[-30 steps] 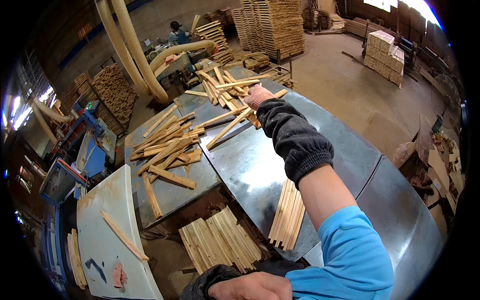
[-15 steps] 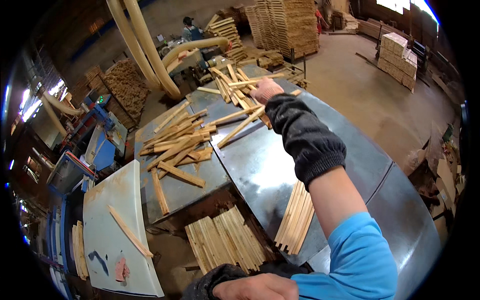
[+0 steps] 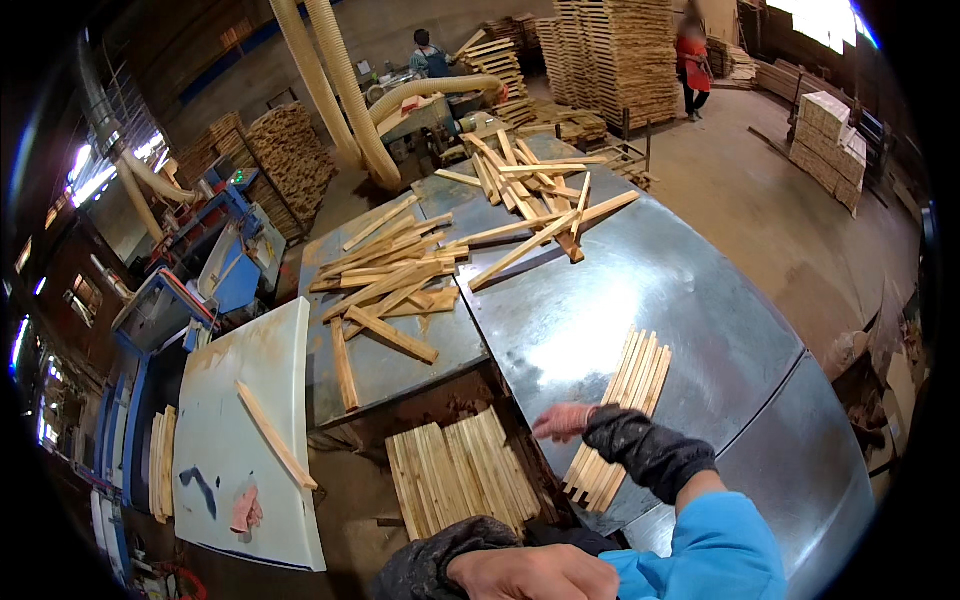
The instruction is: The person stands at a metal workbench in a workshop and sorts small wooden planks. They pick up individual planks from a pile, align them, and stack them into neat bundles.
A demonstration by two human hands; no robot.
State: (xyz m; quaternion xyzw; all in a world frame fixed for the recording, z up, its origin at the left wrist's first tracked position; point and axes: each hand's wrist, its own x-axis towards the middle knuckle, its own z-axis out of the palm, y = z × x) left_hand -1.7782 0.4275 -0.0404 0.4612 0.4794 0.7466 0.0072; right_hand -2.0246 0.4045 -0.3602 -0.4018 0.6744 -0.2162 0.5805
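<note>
My right hand, in a pink glove with a dark oversleeve, hovers over the left edge of a neat row of wooden strips on the metal table. Its fingers point left, somewhat apart, and no strip shows in them. At the lower edge is my left hand, bare beyond a dark cuff; its fingers are hidden. Loose strips lie crossed at the table's far end. Another jumbled pile of strips lies left of them. Below the table edge sits a stack of strips.
The metal table fills the middle. On the left, a white board bears one strip and a pink glove. Blue machinery stands behind it. Far back are hoses, tall wood stacks, and two people, one in red.
My right hand has drawn back from the far loose strips to the neat row near me. The view has shifted, and the person in red shows more fully at the back.
</note>
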